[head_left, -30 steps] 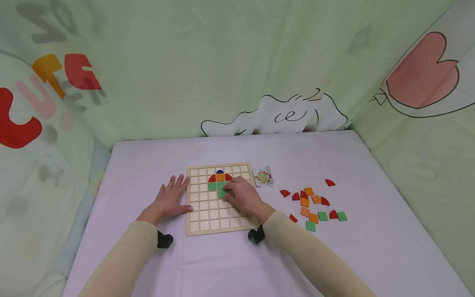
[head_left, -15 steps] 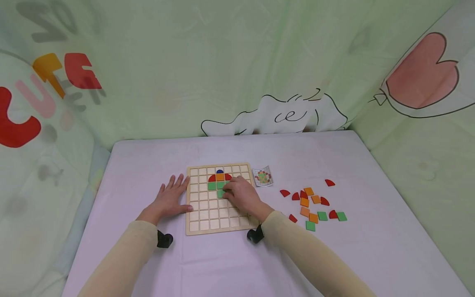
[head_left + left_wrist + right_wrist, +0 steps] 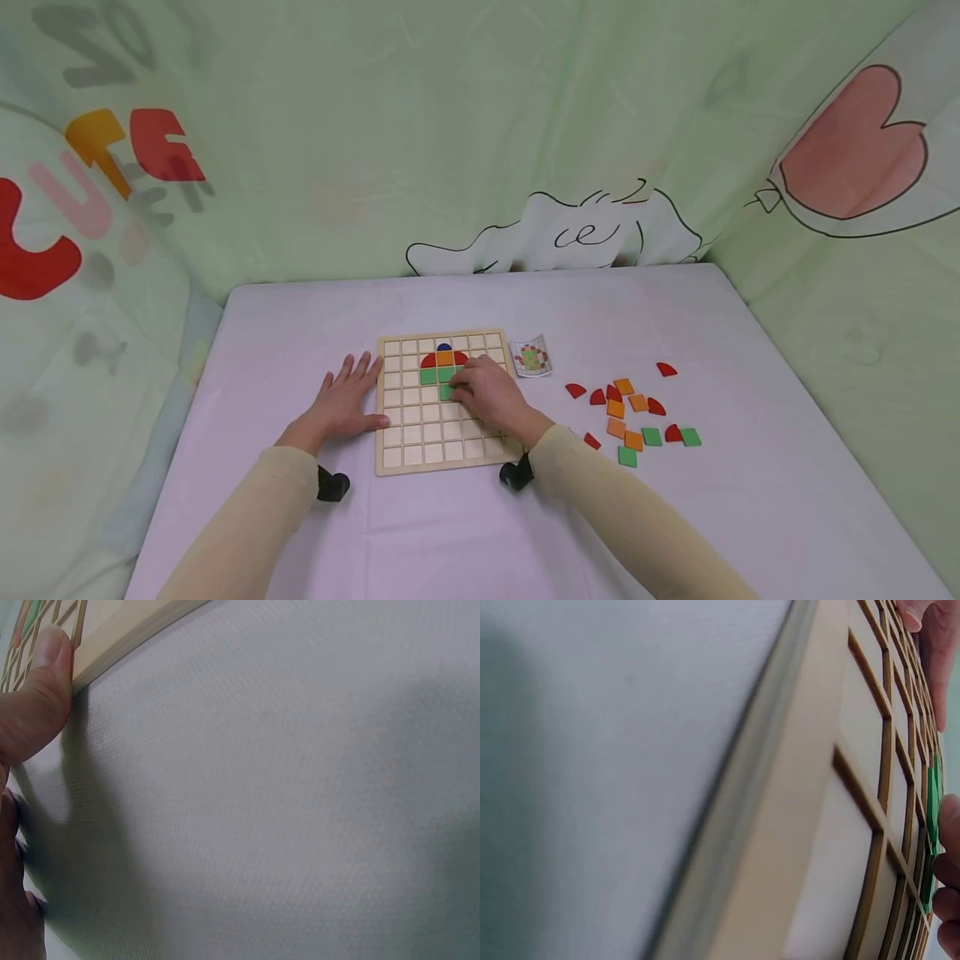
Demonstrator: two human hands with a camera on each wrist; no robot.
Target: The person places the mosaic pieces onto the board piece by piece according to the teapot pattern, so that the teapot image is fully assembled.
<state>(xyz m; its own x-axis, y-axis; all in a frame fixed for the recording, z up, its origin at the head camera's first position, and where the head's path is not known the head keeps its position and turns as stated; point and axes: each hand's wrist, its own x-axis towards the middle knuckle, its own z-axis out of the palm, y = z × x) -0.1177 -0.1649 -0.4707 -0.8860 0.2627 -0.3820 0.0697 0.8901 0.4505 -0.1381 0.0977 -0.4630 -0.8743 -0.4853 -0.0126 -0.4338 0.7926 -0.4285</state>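
Note:
A wooden grid board [image 3: 416,468] lies on the table, with a blue half-round piece [image 3: 445,347], an orange square [image 3: 445,357], red quarter-round pieces [image 3: 429,361] and green squares [image 3: 428,377] set in its cells. My left hand [image 3: 343,406] lies spread at the board's left side, thumb on the frame; the left wrist view shows the thumb [image 3: 46,686] at its edge. Over the grid, my right hand [image 3: 491,392] has thumb and curled fingertips at a green square tile [image 3: 446,392], partly covering it. In the right wrist view, those fingers [image 3: 949,817] sit close over green tiles.
A small picture card [image 3: 531,357] lies beside the board's right edge. Loose orange squares [image 3: 617,427], red quarter-rounds [image 3: 667,369] and green squares [image 3: 627,456] are scattered to the right. Printed cloth walls [image 3: 480,167] stand around the table's back and sides.
The right hand's fingertips shift very slightly at the green square tile. The left hand, the board and the loose pieces stay where they were.

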